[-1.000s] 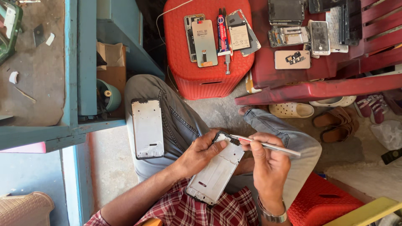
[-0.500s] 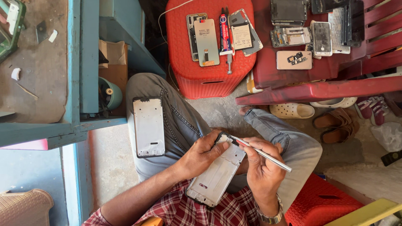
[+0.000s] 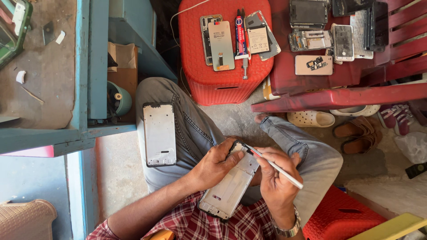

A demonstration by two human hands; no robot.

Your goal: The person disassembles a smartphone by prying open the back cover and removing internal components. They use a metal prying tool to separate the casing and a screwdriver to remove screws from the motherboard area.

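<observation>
Checked red cloth covers the person's chest at the bottom edge, and just above it the left hand (image 3: pixel 218 166) curls around the upper end of a silver phone frame (image 3: pixel 229 186), thumb lying across its face. That frame slants over the lap, its lower end towards the shirt. Beside it the right hand (image 3: pixel 275 182), with a metal watch (image 3: pixel 287 230) at the wrist, pinches a thin white-handled tool (image 3: pixel 275 168) between its fingers; the tip meets the top corner of the frame, close to the left thumb. A second, bare phone frame (image 3: pixel 159 134) lies flat on the left thigh, well apart from both hands. Grey concrete floor (image 3: pixel 231 115) shows between the knees. Farther out, a red plastic stool (image 3: pixel 195 71) bears a phone back panel (image 3: pixel 221 45), a glue tube (image 3: pixel 240 38) and a battery (image 3: pixel 258 39). To its right a red chair (image 3: pixel 311 95) carries several dismantled phones (image 3: pixel 343 42), with sandals (image 3: pixel 311 118) beneath it. A blue wooden bench (image 3: pixel 84 66) stands to the left.
</observation>
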